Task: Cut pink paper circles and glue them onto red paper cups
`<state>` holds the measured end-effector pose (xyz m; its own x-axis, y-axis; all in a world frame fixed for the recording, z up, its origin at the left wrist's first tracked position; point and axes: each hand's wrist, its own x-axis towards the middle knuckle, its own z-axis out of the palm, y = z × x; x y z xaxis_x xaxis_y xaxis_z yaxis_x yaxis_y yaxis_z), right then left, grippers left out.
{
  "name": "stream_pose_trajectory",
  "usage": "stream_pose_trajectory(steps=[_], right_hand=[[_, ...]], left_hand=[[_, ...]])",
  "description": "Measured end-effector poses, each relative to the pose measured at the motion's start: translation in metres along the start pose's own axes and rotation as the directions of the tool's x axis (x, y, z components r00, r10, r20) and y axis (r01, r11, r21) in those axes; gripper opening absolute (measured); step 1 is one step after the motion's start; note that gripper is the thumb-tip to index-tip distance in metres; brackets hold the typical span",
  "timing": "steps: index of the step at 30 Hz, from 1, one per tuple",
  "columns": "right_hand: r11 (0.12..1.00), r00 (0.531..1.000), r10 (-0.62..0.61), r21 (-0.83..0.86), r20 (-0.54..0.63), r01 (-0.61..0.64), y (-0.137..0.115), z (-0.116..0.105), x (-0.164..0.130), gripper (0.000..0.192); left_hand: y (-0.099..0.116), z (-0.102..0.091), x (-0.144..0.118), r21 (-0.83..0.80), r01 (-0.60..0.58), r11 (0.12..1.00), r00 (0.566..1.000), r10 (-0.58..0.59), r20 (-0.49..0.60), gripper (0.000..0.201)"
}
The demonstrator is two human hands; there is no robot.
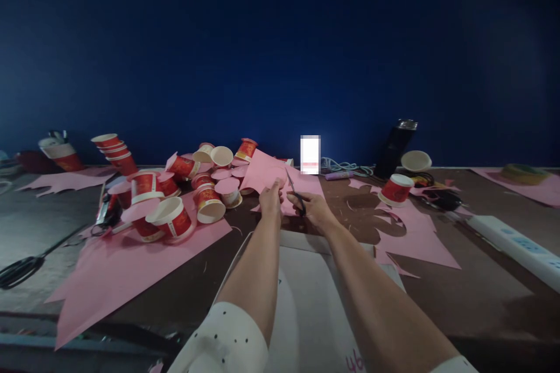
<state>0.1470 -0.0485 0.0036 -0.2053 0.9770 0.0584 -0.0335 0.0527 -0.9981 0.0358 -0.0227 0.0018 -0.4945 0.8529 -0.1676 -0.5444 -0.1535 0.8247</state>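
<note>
My left hand [271,199] pinches the lower edge of a sheet of pink paper [263,170], which stands tilted up above the table. In my right hand [312,208] is a pair of scissors [297,195] with dark handles, its blades pointing up and left beside the sheet's right edge. Whether the blades touch the paper I cannot tell. More pink paper [311,183] lies behind my hands. Just left of them is a heap of red paper cups [210,204], several with pink paper discs [226,186] on their ends.
A stack of cups [114,153] leans at the back left. Pink offcuts [415,239], a red cup [396,189], a dark bottle [396,148] and a white power strip [516,245] occupy the right. Black scissors [26,268] lie far left. A purple tube [339,176] rests near the blue wall [262,64].
</note>
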Motion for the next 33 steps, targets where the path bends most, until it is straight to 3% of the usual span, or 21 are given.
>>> stream_pose_trajectory(steps=[10,33], right_hand=[[0.999,0.999,-0.045,0.024,0.014,0.045,0.0065,-0.005,0.003,0.055],[0.999,1.0,-0.027,-0.044,0.006,0.027,0.0005,-0.0047,-0.0013,0.058]], left_hand=[[-0.0051,-0.0029,0.0051,0.142,-0.01,0.99,1.0,0.008,0.017,0.036],[-0.0002,-0.0021,0.001,0.06,-0.009,0.998,1.0,0.009,0.011,0.036]])
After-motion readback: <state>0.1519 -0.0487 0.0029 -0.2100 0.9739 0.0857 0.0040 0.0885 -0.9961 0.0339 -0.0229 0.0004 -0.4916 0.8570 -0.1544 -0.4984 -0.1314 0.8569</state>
